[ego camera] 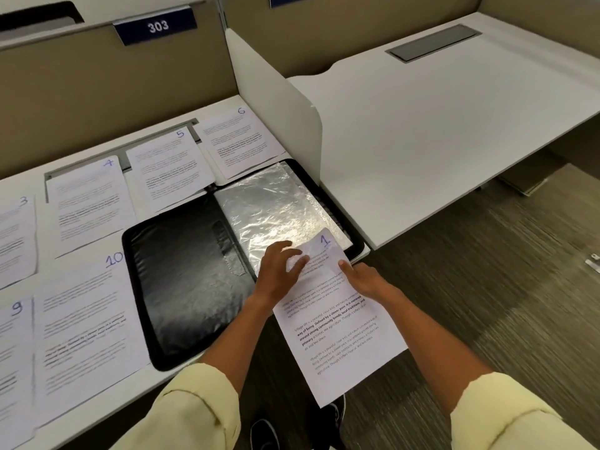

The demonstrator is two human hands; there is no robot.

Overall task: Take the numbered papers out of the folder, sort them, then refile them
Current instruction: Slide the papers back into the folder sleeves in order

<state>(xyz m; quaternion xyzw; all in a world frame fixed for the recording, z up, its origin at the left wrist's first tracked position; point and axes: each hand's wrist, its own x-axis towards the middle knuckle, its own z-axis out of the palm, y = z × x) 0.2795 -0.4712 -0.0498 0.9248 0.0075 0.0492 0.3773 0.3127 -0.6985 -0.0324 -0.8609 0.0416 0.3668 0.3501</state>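
Note:
A black folder (181, 287) lies open on the white desk (143, 381), its clear plastic sleeves (276, 203) on the right half. The paper numbered 1 (337, 336) has its top edge at the near opening of the top sleeve and hangs out over the desk's front edge. My left hand (281, 271) pinches the sleeve's near edge over the paper's top. My right hand (365, 279) grips the paper's right edge. Papers 3 (16, 238), 4 (91, 203), 5 (172, 167), 6 (240, 141), 9 (14, 368) and 10 (84, 332) lie spread around the folder.
A white divider panel (276, 118) stands just right of the folder, separating a second bare white desk (438, 125) with a grey cable hatch (433, 42). A beige partition with a "303" sign (157, 26) backs the desk. Carpet and my shoes show below.

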